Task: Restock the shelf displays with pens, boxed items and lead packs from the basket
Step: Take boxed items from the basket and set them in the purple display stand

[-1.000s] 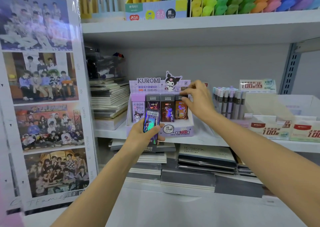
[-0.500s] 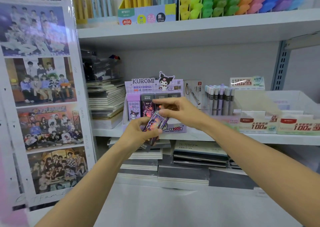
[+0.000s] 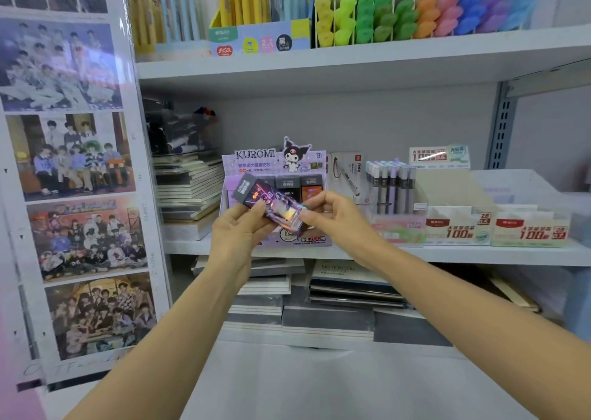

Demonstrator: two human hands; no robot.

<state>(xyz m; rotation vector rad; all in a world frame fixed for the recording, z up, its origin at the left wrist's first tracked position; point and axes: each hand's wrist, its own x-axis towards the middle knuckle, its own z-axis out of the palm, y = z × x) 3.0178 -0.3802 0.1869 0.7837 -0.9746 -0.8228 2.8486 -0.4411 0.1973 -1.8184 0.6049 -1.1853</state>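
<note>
In front of the Kuromi display box (image 3: 275, 163), the left hand (image 3: 238, 231) and right hand (image 3: 335, 216) both pinch a lead pack (image 3: 271, 203); it should be turned upright before slotting into the row.

- Open air is sitting between the upper shelf (image 3: 351, 64) and the KUROMI display box (image 3: 278, 163); that gap is leaving a hand room to enter from the front and above.
- The left hand (image 3: 236, 227) and right hand (image 3: 335, 215), gripping a tilted lead pack (image 3: 271, 200), are blocking the box's front opening.
- A notebook stack (image 3: 188, 192) is crowding the box's left side.
- A boxed pen (image 3: 345, 176) is standing just beside its right.
- A poster panel (image 3: 70, 163) is walling off the far left.
</note>
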